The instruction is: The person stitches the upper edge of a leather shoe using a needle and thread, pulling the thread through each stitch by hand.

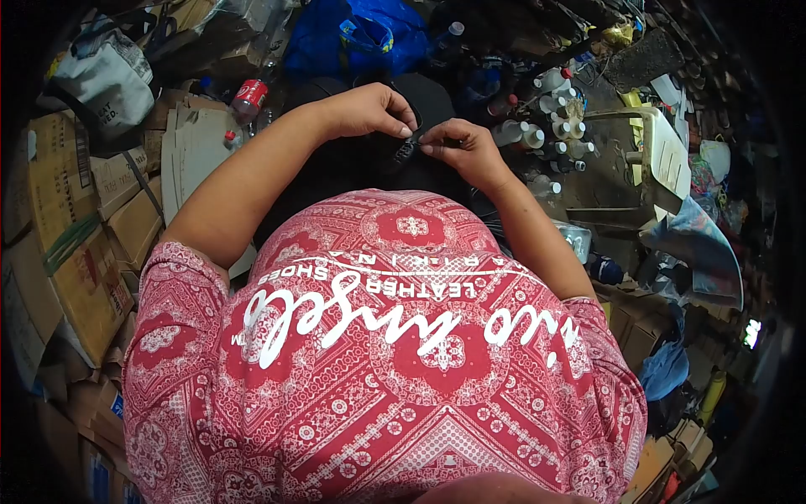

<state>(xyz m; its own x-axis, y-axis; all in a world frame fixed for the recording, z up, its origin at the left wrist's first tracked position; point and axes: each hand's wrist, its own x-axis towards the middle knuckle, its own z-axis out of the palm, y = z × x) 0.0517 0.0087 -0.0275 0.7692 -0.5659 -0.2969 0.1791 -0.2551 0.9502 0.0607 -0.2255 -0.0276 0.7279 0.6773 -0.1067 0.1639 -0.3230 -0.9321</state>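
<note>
- Cardboard (pixel 63 197), flattened and stacked, crowds the ground to your left, with a pale printed bag (pixel 109 80) lying above it.
- Just beyond your hands sits a bright blue bag (pixel 357 38), its handles facing you.
- Near your left forearm, a bottle with a red label (pixel 249 101) lies among the clutter.
- Close to your right hand (pixel 466 153), a cluster of capped bottles (pixel 567 118) crowds the space on that side; a dirty white plastic piece (pixel 669 155) lies farther right.
- You have the small dark item (pixel 405 153) in front of your belly, between your two hands.
- Its long axis appears to slant, the upper end toward your right fingers and the lower end down and left; its outline fades into the dark behind.
- Your left hand (pixel 374 111) has thumb and forefinger together at its upper edge; your right fingers pinch its right side.
</note>
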